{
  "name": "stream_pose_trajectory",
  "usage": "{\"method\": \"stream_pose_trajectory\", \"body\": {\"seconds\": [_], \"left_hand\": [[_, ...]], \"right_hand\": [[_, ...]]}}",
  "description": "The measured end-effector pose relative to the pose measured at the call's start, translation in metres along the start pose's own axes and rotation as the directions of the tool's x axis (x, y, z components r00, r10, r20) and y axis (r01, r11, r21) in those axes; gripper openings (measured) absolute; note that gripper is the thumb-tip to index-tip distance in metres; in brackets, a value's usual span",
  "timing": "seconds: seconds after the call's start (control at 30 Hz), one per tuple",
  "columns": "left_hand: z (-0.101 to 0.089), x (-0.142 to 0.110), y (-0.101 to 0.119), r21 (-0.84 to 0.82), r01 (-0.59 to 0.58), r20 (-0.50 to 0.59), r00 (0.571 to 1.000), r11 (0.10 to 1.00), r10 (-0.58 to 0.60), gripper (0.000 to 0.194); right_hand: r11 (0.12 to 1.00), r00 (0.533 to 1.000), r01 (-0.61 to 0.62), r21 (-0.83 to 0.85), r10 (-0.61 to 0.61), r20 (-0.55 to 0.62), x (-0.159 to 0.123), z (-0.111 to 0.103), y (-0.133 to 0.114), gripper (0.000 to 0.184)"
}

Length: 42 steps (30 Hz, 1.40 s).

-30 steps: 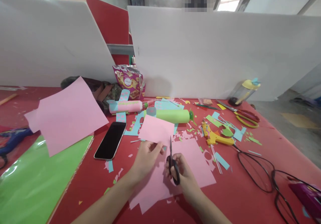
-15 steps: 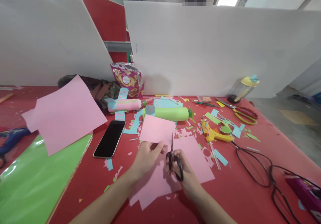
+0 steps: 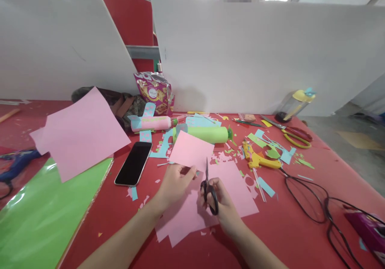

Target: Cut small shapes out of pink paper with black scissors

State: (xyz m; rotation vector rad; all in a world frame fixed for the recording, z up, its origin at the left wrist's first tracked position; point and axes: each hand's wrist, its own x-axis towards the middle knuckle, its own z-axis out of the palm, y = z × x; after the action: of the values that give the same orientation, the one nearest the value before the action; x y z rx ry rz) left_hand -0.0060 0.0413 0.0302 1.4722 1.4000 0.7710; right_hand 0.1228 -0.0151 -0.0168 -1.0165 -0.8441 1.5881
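Pinched in my left hand is a small piece of pink paper, held by its lower edge above the table. My right hand grips black-handled scissors by the finger loops, blades pointing up and away from me. The blades stand at the right edge of the pink piece; whether they touch it I cannot tell. Beneath both hands lie larger pink sheets, flat on the table. Just behind the held piece lies a light green paper-covered tube, with a pink tube to its left.
A phone and green sheet lie left, near a big pink sheet. On the right are a yellow glue gun with a cable, larger scissors and a bottle. White boards stand behind the table.
The pink piece in my left hand has tilted, its right side dropping. My right hand keeps the scissors beside it, and the camera view has shifted slightly.
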Motion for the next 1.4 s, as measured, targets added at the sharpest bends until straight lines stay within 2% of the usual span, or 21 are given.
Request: {"method": "stream_pose_trajectory", "body": {"seconds": [0.17, 0.33, 0.6, 0.93, 1.03, 1.23, 1.4], "left_hand": [[-0.005, 0.001, 0.002, 0.066, -0.038, -0.021, 0.999, 0.997, 0.040, 0.026], [-0.008, 0.003, 0.001, 0.017, -0.058, -0.024, 0.998, 0.998, 0.058, 0.024], [0.001, 0.001, -0.003, -0.130, 0.056, 0.048, 0.998, 0.990, -0.050, 0.026], [0.006, -0.004, -0.001, -0.037, 0.124, 0.060, 0.991, 0.992, -0.122, 0.029], [0.005, -0.003, -0.001, -0.029, 0.105, 0.056, 0.993, 0.994, -0.103, 0.028], [0.001, 0.000, -0.002, -0.012, -0.012, 0.051, 0.999, 1.000, 0.012, 0.025], [-0.005, 0.001, 0.001, 0.030, -0.015, 0.034, 0.999, 0.999, 0.014, 0.024]], "right_hand": [[1.000, 1.000, -0.022, -0.003, 0.022, -0.012, 0.000, 0.003, -0.002, 0.038], [0.999, 0.999, -0.040, -0.005, 0.040, -0.007, 0.000, 0.004, -0.004, 0.037], [1.000, 1.000, 0.002, 0.005, -0.002, 0.028, -0.001, 0.002, 0.006, 0.032], [0.997, 1.000, -0.002, 0.076, 0.001, 0.015, -0.001, 0.002, 0.004, 0.032], [0.997, 1.000, -0.003, 0.076, 0.003, 0.005, -0.001, 0.002, 0.005, 0.032], [0.998, 1.000, -0.023, 0.057, 0.022, 0.013, -0.001, 0.001, 0.003, 0.031], [0.998, 1.000, -0.027, 0.049, 0.027, 0.000, -0.001, 0.003, 0.000, 0.036]]}}
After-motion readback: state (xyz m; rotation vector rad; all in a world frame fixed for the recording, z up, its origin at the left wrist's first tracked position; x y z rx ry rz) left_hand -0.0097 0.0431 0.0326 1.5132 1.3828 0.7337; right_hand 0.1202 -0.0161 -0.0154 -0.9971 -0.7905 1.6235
